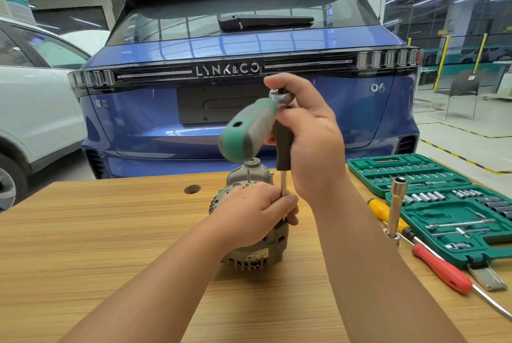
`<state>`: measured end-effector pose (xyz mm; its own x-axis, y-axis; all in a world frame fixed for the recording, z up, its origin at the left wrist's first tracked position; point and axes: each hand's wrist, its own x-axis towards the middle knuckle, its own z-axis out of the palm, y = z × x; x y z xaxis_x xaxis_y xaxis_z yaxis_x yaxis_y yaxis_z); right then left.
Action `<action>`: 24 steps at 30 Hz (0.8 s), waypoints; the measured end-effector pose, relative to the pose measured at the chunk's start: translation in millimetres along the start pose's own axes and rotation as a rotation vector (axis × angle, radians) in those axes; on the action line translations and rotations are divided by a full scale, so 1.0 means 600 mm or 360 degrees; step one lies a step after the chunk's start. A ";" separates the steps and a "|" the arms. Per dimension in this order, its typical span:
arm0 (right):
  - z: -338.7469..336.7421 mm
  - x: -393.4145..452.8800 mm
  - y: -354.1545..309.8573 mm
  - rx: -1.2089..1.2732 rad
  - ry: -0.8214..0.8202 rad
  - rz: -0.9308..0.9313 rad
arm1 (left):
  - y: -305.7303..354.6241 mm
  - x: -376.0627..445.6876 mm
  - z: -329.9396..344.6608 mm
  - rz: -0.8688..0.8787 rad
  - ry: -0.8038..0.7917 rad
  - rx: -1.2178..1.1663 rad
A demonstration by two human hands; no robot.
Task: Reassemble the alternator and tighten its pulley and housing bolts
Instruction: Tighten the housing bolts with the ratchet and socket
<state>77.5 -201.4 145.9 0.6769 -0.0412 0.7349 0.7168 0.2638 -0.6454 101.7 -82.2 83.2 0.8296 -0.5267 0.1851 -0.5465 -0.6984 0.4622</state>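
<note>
1. The alternator [250,234] stands upright on the wooden desk [110,231], pulley end up, right in front of the person, with a blue car [249,65] parked just behind.

2. The left hand [255,212] wraps over the housing, and its thumb and fingers pinch the lower end of the steel extension shaft [284,190], guiding it onto a housing bolt. The bolt head itself is hidden under the fingers.

3. The right hand [307,134] grasps the dark driver grip [284,146] on that shaft, right under the ratchet head [281,97]. The green ratchet handle [243,132] sticks out toward the camera and looks blurred, so it appears to be swinging.

4. This reads as running down a housing through-bolt. To do it well, keep the shaft plumb over the bolt; any lean and the socket may ride off and round the head.

5. The left hand should bear down on the housing so the alternator does not spin or tip on the desk as torque rises.

6. Snug this bolt, then go round the others evenly, so the two halves seat flat.

7. Watch the handle's sweep: it passes just above the pulley nut [251,161].

8. To the right, an open green socket case [443,204], a standing deep socket [397,204] and a red-handled screwdriver [440,270] lie within easy reach.
</note>
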 end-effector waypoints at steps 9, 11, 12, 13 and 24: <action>-0.016 0.006 -0.010 0.0281 0.0203 0.0254 | 0.002 0.000 0.001 0.0017 0.0000 -0.0006; -0.015 0.007 -0.010 -0.0005 0.0457 0.0223 | 0.004 0.000 0.001 0.0035 -0.0005 0.0020; -0.016 0.007 -0.011 -0.0119 0.0545 0.0192 | 0.005 -0.001 0.001 0.0046 -0.0003 0.0038; -0.017 0.008 -0.013 -0.0142 0.0602 0.0232 | 0.005 -0.001 0.000 0.0053 -0.0001 0.0050; -0.025 0.006 -0.026 0.0466 -0.0169 0.0645 | 0.007 -0.005 -0.004 0.0029 0.0018 0.0004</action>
<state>71.1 -220.0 155.8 0.8591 0.2148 0.4645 0.3128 0.4981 -0.8087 97.3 -82.3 86.3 0.8207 -0.5339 0.2034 -0.5619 -0.6897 0.4567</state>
